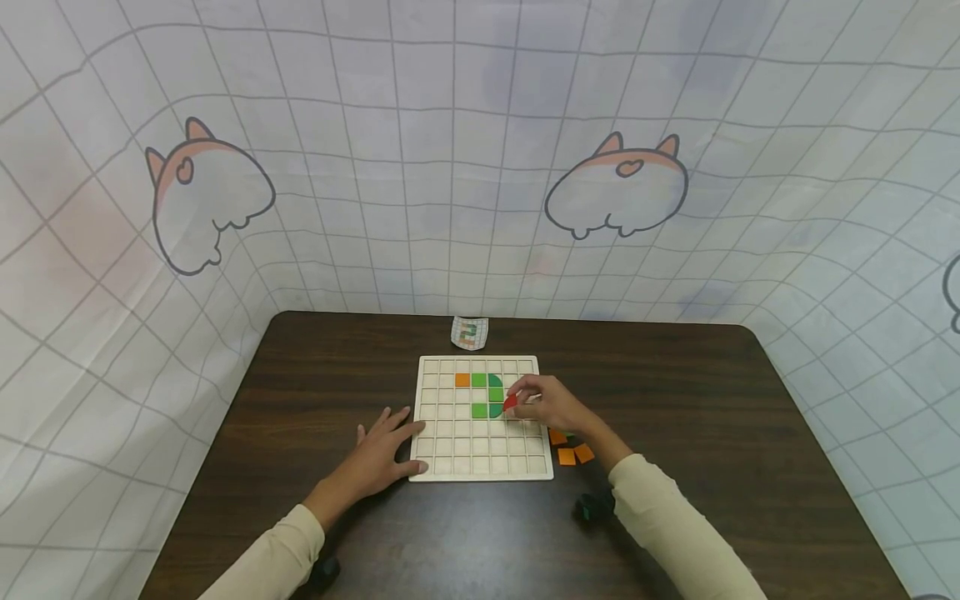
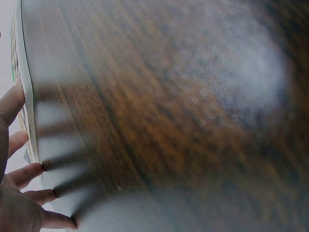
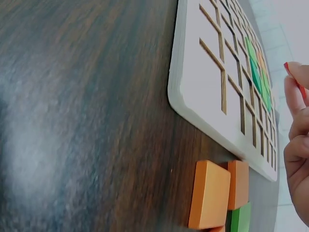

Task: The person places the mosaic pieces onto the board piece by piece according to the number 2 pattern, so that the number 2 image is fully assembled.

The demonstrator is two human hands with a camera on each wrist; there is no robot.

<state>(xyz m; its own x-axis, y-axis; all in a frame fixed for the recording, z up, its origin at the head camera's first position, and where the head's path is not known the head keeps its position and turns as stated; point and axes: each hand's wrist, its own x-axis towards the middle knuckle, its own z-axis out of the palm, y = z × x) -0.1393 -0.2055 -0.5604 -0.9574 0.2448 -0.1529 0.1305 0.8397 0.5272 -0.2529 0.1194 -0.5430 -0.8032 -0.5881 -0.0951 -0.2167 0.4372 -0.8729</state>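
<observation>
A pale grid board (image 1: 450, 450) lies on the dark table, with several green squares (image 1: 478, 411), one orange square (image 1: 462, 380) and two dark green rounded pieces (image 1: 495, 380) set in its cells. My right hand (image 1: 551, 404) pinches a small red piece (image 1: 511, 402) between thumb and fingers over the board's right half. In the right wrist view the red piece (image 3: 301, 90) shows partly behind the fingers. My left hand (image 1: 378, 454) is spread at the board's left edge, thumb and a finger on the rim. The left wrist view shows its fingertips (image 2: 36, 167) along that edge.
Loose orange blocks (image 3: 211, 193) and a green block (image 3: 241, 218) lie just off the board's right side. A small card (image 1: 470, 332) with a printed colored pattern sits beyond the board's far edge. A grid-patterned curtain (image 1: 420, 167) surrounds the table (image 1: 675, 392).
</observation>
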